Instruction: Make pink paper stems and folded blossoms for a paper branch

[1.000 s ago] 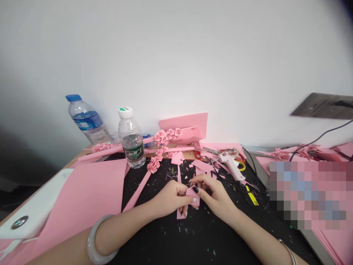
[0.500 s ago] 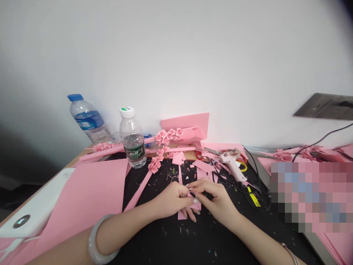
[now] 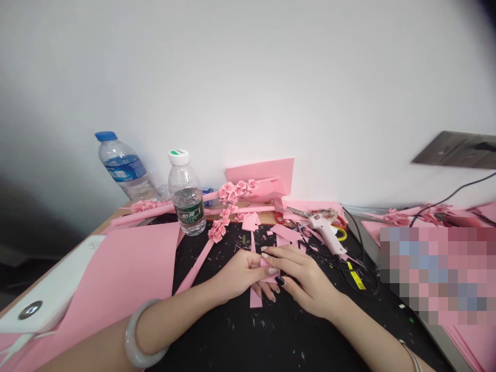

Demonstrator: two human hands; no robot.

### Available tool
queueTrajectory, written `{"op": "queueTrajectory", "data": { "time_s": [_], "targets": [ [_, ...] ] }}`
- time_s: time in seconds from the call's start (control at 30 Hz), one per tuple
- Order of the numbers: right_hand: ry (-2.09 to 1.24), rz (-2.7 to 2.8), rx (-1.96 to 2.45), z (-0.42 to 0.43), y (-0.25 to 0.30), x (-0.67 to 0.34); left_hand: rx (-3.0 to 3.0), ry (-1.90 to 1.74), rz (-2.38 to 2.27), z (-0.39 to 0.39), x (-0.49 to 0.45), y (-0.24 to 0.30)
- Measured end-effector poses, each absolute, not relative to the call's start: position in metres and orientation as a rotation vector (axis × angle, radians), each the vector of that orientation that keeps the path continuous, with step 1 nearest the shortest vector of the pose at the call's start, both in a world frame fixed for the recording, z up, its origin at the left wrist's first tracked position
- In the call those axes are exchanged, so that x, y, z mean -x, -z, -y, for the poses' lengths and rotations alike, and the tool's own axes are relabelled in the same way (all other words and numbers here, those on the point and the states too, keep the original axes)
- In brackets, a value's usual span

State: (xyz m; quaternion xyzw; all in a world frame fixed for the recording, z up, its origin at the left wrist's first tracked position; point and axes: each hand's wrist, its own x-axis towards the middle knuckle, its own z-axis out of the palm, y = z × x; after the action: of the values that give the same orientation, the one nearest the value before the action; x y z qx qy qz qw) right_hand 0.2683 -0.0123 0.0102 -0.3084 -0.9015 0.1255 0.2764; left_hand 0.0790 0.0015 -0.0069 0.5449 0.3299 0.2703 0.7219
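As L hand, R hand pinch it, pink paper strip runs fwd.

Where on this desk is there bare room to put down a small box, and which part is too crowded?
The widest free patch is the black mat below the left hand and right hand, which hold a pink paper strip; it has only small scraps. The back is crowded: water bottle, paper roses, glue gun.

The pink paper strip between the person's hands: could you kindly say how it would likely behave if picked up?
Likely light and floppy: the pink paper strip looks thin where it sticks out below the left hand. It probably creases easily under the right hand.
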Motion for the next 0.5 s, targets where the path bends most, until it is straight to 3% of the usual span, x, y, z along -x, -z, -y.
{"op": "queueTrajectory", "data": {
  "time_s": [0.3, 0.5],
  "targets": [
    [-0.420, 2.303, 0.829, 0.0125, -0.0068, -0.2665, -1.251, -0.582, -0.740, -0.0023, -0.0795, 0.0113],
    [-0.503, 2.075, 1.187, 0.0146, -0.0013, -0.2618, -1.278, -0.546, -0.726, 0.0001, -0.0820, 0.0093]
  ]
}}
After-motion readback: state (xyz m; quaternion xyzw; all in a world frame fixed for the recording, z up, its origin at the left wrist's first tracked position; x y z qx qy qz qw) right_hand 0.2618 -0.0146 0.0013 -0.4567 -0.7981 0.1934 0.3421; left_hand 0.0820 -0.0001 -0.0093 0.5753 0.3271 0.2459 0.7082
